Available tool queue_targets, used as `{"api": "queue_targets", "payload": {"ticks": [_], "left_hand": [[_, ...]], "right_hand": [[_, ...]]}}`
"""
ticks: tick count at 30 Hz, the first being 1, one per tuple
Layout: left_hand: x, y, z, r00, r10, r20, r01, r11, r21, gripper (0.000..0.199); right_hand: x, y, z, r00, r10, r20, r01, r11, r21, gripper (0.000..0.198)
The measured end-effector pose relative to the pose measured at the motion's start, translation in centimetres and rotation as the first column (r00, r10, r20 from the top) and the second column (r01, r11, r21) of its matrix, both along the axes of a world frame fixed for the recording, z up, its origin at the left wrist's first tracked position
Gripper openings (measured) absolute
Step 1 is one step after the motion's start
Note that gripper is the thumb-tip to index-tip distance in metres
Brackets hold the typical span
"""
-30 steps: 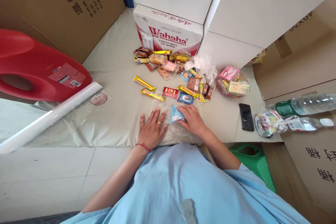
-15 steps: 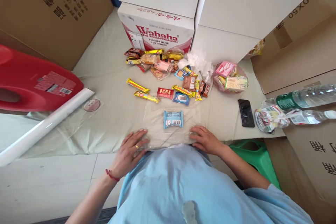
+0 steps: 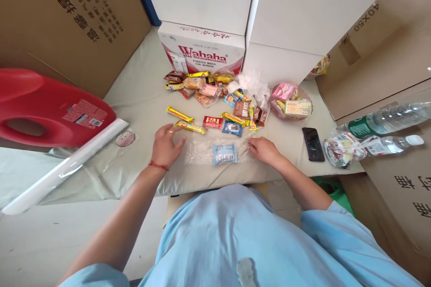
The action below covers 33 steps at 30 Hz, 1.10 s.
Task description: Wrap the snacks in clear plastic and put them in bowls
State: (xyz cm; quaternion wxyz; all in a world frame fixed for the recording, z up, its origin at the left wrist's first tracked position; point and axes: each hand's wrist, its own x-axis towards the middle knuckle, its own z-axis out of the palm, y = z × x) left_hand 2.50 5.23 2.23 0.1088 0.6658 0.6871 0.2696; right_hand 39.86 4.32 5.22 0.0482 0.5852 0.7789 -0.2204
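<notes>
A light-blue wrapped snack packet (image 3: 224, 154) lies near the table's front edge, under a clear plastic film (image 3: 198, 151) folded over it. At the film's left end is my left hand (image 3: 166, 145), thumb and fingers apart, fingertips close to a yellow snack bar (image 3: 191, 127). My right hand (image 3: 264, 149) has its fingers curled together at the film's right end, seemingly pinching its edge. Just beyond the film lie a red packet (image 3: 213, 122), a dark-blue packet (image 3: 232, 128) and a second yellow bar (image 3: 180, 114).
Several more snacks (image 3: 205, 89) are heaped before a Wahaba-style water carton marked Wahaha (image 3: 202, 51). A pink bowl of snacks (image 3: 291, 101), a phone (image 3: 313, 144) and plastic bottles (image 3: 384, 121) stand rightward. On the left are a white film roll (image 3: 67, 166) and a red jug (image 3: 50, 107).
Both hands have moved away from the table's front edge, the left one farther. The film's near part has been folded forward over the light-blue packet. The view has shifted slightly.
</notes>
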Motion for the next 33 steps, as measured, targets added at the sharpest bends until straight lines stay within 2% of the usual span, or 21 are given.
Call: {"api": "queue_targets", "payload": {"ticks": [1, 2, 4, 5, 6, 8, 9, 11, 12, 14, 16, 18, 21, 24, 26, 28, 30, 32, 33], "left_hand": [[0.1, -0.9, 0.6, 0.997, 0.08, 0.003, -0.08, 0.988, 0.132, 0.035], [0.4, -2.2, 1.2, 0.988, 0.153, 0.011, -0.151, 0.953, 0.263, 0.032], [1.5, -5.1, 2.5, 0.972, 0.235, 0.017, -0.213, 0.846, 0.489, 0.026], [2.5, -6.5, 3.0, 0.982, 0.191, -0.006, -0.158, 0.828, 0.538, 0.023], [3.7, -7.6, 3.3, 0.996, 0.087, -0.036, -0.051, 0.818, 0.573, 0.021], [6.6, -8.9, 3.2, 0.969, -0.217, -0.12, 0.248, 0.854, 0.457, 0.026], [8.1, -9.0, 2.8, 0.942, -0.306, -0.139, 0.336, 0.861, 0.382, 0.029], [10.4, -8.4, 1.5, 0.909, -0.377, -0.177, 0.41, 0.886, 0.217, 0.032], [11.2, -7.9, 0.8, 0.898, -0.398, -0.189, 0.426, 0.894, 0.137, 0.033], [11.9, -6.9, -0.6, 0.884, -0.42, -0.206, 0.433, 0.901, 0.018, 0.035], [12.0, -6.5, -1.5, 0.878, -0.428, -0.215, 0.43, 0.902, -0.037, 0.038], [11.9, -6.6, -1.9, 0.884, -0.415, -0.217, 0.416, 0.908, -0.042, 0.039], [11.9, -7.0, -2.0, 0.898, -0.388, -0.205, 0.39, 0.92, -0.032, 0.036], [11.6, -7.0, -2.3, 0.915, -0.374, -0.153, 0.373, 0.927, -0.036, 0.031], [10.9, -6.9, -3.0, 0.92, -0.39, -0.039, 0.39, 0.921, -0.026, 0.031], [9.7, -7.0, -3.9, 0.903, -0.401, 0.155, 0.403, 0.915, 0.017, 0.032], [8.4, -7.2, -4.6, 0.885, -0.291, 0.362, 0.286, 0.956, 0.069, 0.032], [7.0, -7.3, -5.0, 0.872, -0.01, 0.49, -0.023, 0.998, 0.062, 0.031], [6.4, -7.2, -4.9, 0.85, 0.144, 0.506, -0.186, 0.982, 0.034, 0.032]], "right_hand": [[-0.1, 0.1, 0.6, 0.999, 0.002, 0.051, -0.004, 1.0, 0.026, 0.029], [-0.1, 0.3, 1.2, 0.997, -0.001, 0.075, -0.004, 0.998, 0.066, 0.031], [-0.7, 0.9, 2.3, 0.998, 0.006, 0.067, -0.017, 0.987, 0.161, 0.033], [-1.2, 1.4, 2.6, 0.998, 0.032, 0.046, -0.041, 0.978, 0.202, 0.033], [-2.0, 2.1, 2.8, 0.997, 0.078, 0.02, -0.08, 0.969, 0.234, 0.033], [-4.1, 3.7, 2.5, 0.98, 0.197, -0.02, -0.183, 0.943, 0.279, 0.035], [-5.3, 4.6, 2.1, 0.969, 0.246, -0.024, -0.228, 0.927, 0.297, 0.038], [-7.8, 6.2, 1.1, 0.957, 0.291, 0.001, -0.277, 0.909, 0.313, 0.047], [-8.9, 6.9, 0.7, 0.956, 0.294, 0.023, -0.287, 0.908, 0.305, 0.049], [-10.4, 7.9, 0.3, 0.96, 0.273, 0.068, -0.281, 0.923, 0.264, 0.041], [-11.0, 8.3, 0.6, 0.965, 0.246, 0.096, -0.261, 0.939, 0.223, 0.027], [-10.8, 7.7, 1.6, 0.964, 0.246, 0.101, -0.262, 0.944, 0.201, 0.023], [-9.9, 5.0, 3.0, 0.928, 0.364, 0.077, -0.373, 0.906, 0.2, 0.023], [-8.5, 1.2, 3.2, 0.871, 0.486, 0.071, -0.491, 0.858, 0.154, 0.031], [-7.6, -1.1, 2.4, 0.867, 0.49, 0.088, -0.496, 0.865, 0.079, 0.041], [-7.0, -2.7, 1.2, 0.874, 0.474, 0.108, -0.478, 0.878, 0.012, 0.051], [-6.7, -3.7, 0.1, 0.881, 0.46, 0.109, -0.461, 0.887, -0.019, 0.055], [-6.7, -4.2, -0.7, 0.895, 0.436, 0.09, -0.437, 0.9, -0.012, 0.055], [-6.8, -4.3, -1.0, 0.904, 0.42, 0.08, -0.421, 0.907, -0.002, 0.054]]}}
